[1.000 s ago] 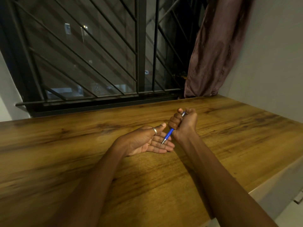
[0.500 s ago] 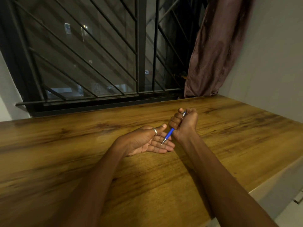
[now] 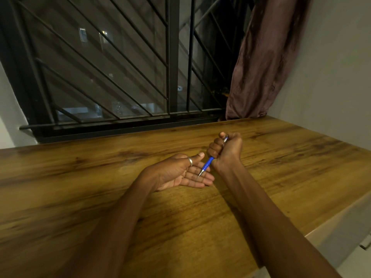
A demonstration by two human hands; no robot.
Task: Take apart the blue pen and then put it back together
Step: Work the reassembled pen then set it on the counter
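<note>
My right hand [image 3: 226, 150] is closed in a fist around the blue pen [image 3: 207, 164], thumb over its silver top end. The pen points down and to the left, and its metal tip rests against the fingers of my left hand [image 3: 180, 173]. My left hand lies palm up on the wooden table [image 3: 100, 197], fingers spread and holding nothing, with a silver ring on the thumb. The pen looks whole; most of its upper barrel is hidden inside my fist.
A barred window [image 3: 120, 77] runs along the table's far edge. A brown curtain [image 3: 265, 63] hangs at the back right beside a grey wall [image 3: 331, 87]. The table's right edge [image 3: 331, 223] slants toward me.
</note>
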